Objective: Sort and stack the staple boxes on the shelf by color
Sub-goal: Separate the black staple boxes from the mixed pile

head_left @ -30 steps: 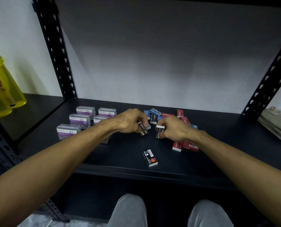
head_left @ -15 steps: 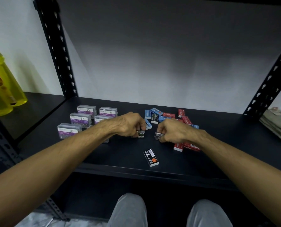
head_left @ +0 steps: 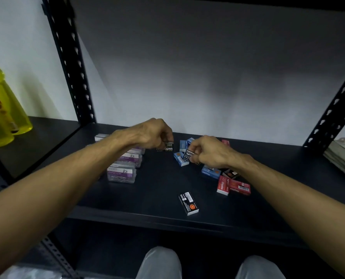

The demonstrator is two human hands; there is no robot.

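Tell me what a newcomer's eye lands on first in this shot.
First, the two bare forearms converging mid-shelf: the left hand pinches a black staple box, the right hand another black box over the blue and red pile. Next, the yellow bottles glowing at far left.

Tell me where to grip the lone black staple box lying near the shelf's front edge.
Both hands are busy, so free one first. The black staple box lies flat and alone on the shelf, label up, with clear space all round. Probably best to come from above and pinch its two long sides; the short ends would give a wider, less steady hold.
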